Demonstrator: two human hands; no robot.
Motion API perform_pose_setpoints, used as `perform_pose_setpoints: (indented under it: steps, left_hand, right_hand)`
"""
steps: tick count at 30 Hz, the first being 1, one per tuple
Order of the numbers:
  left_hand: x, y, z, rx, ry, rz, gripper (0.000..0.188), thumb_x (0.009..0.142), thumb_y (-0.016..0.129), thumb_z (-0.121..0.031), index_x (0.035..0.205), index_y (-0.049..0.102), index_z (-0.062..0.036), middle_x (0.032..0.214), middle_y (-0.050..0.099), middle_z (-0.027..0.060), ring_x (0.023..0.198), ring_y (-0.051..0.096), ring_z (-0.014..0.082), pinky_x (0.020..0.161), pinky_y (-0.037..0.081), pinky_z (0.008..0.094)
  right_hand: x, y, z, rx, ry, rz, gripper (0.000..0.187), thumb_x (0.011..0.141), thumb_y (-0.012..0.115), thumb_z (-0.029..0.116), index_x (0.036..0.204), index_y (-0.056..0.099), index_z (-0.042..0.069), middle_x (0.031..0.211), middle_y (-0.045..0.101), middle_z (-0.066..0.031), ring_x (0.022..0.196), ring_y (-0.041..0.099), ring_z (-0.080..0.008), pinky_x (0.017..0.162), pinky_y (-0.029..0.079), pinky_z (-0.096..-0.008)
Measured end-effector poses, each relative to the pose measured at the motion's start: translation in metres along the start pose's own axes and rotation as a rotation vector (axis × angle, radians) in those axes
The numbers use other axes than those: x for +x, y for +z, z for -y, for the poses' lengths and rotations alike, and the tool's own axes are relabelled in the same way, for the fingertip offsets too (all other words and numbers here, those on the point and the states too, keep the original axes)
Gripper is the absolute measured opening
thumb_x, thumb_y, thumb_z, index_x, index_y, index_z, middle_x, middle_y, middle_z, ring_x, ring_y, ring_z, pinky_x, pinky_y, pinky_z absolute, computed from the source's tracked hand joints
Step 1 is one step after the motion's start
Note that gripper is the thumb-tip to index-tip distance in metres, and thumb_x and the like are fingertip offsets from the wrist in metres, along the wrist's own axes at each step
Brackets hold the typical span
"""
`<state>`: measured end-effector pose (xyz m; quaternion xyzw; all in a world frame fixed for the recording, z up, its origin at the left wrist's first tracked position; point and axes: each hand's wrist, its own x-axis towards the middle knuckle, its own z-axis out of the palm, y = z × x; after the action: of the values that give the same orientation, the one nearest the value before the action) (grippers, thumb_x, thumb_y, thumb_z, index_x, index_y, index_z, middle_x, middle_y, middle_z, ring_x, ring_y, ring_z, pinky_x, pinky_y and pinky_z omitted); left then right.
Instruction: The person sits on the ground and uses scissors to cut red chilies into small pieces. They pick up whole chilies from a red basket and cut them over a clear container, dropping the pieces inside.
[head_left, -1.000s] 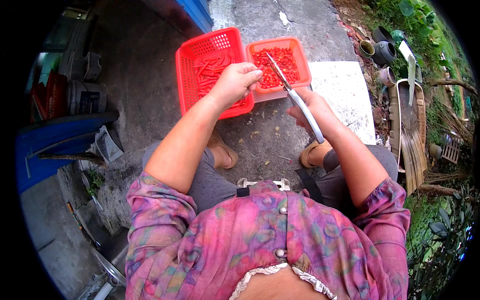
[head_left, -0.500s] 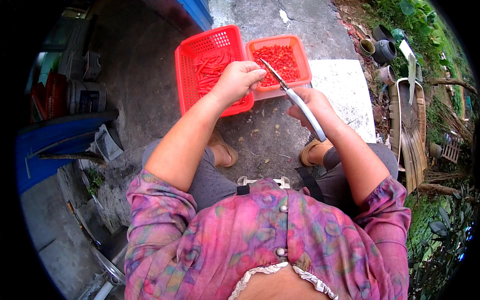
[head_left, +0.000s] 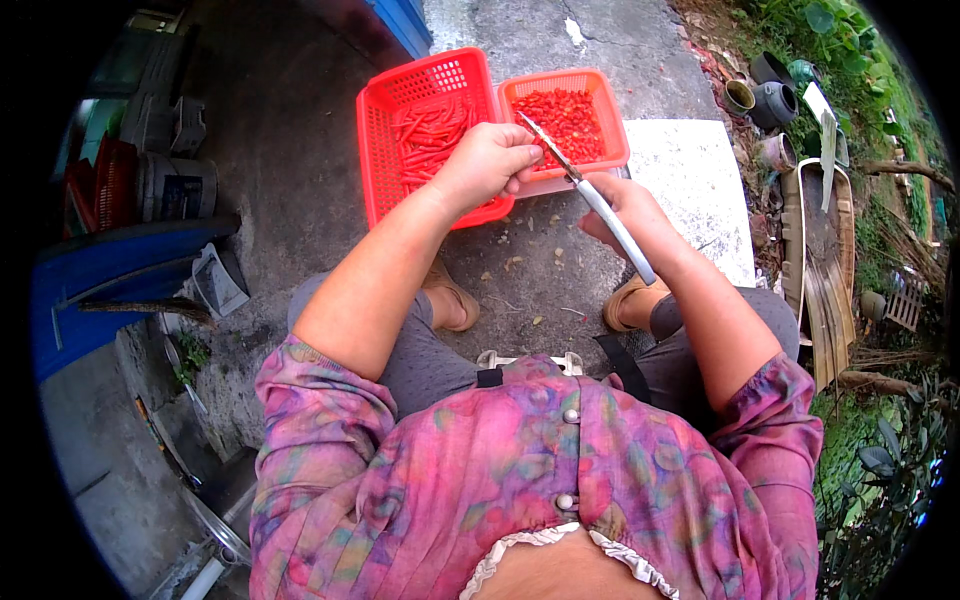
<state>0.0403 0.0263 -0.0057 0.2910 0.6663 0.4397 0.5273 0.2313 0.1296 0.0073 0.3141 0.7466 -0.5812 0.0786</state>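
Observation:
My right hand (head_left: pixel 622 208) grips a pair of scissors (head_left: pixel 612 222) with pale grey-blue handles, its blades pointing up and left over the front of a small orange-red basket (head_left: pixel 622 140). Cut red chili pieces (head_left: pixel 565 112) fill that basket. Fingertips pressed together, my left hand (head_left: pixel 487 163) is closed beside the blades; what it pinches is hidden. It hovers at the inner side of a larger red basket (head_left: pixel 372 165), where whole red chilies (head_left: pixel 432 128) lie. The blades look slightly parted, close to my left fingertips.
A white board (head_left: pixel 690 180) lies right of the baskets. Beyond it are pots (head_left: pixel 772 103) and a long weathered trough (head_left: pixel 822 240) beside plants. My feet in tan shoes (head_left: pixel 455 305) rest on the concrete. A bucket (head_left: pixel 180 188) stands at the left.
Both hands and the scissors keep nearly the same place. The whole view has shifted slightly, and my left fingers have turned a little while staying closed.

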Motion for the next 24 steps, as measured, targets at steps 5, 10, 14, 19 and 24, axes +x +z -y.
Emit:
perform_pose_setpoints:
  steps: [5,10,14,19,24]
  left_hand:
    - [0.002,-0.005,0.003,-0.02,0.021,-0.046,0.017,0.093,0.052,-0.017,0.082,0.059,-0.0052,0.059,0.05,-0.0041,0.047,0.042,0.0032,0.043,0.035,0.0175]
    - [0.006,-0.003,0.009,-0.003,0.086,-0.096,0.02,0.093,0.052,-0.019,0.079,0.058,-0.0065,0.058,0.048,-0.0049,0.047,0.04,0.0027,0.043,0.033,0.0176]
    - [0.006,0.002,0.009,0.023,0.169,-0.093,0.022,0.091,0.054,-0.018,0.075,0.059,-0.004,0.058,0.049,-0.0033,0.049,0.044,0.0052,0.045,0.036,0.0212]
    - [0.004,0.006,0.008,0.054,0.141,-0.042,0.022,0.091,0.055,-0.018,0.074,0.059,-0.0037,0.058,0.05,-0.0024,0.049,0.045,0.0061,0.045,0.037,0.022]
    - [0.006,0.007,0.008,0.025,0.121,-0.052,0.022,0.092,0.054,-0.021,0.076,0.058,-0.0064,0.058,0.049,-0.0042,0.047,0.042,0.0036,0.044,0.035,0.0184]
  right_hand:
    - [-0.005,-0.003,0.015,-0.006,0.1,-0.029,0.03,0.072,0.065,0.007,0.1,0.058,0.002,0.06,0.057,-0.006,0.051,0.056,-0.0139,0.047,0.043,-0.03]
    - [-0.003,0.0,0.003,0.17,0.066,-0.063,0.026,0.074,0.065,0.007,0.099,0.058,0.004,0.06,0.055,-0.0029,0.051,0.055,-0.0116,0.046,0.042,-0.0283]
    - [0.0,0.002,-0.004,0.111,0.033,0.005,0.024,0.074,0.064,0.006,0.097,0.057,0.003,0.061,0.055,-0.0027,0.05,0.054,-0.012,0.045,0.041,-0.0291]
    - [0.0,0.004,-0.002,0.067,0.012,0.001,0.025,0.074,0.066,0.006,0.097,0.057,0.002,0.062,0.056,-0.0031,0.05,0.055,-0.0135,0.045,0.04,-0.0306]
    - [-0.004,0.002,0.008,0.082,0.121,-0.024,0.031,0.077,0.063,0.006,0.107,0.057,0.003,0.063,0.052,0.0003,0.047,0.048,-0.0078,0.043,0.04,-0.0244]
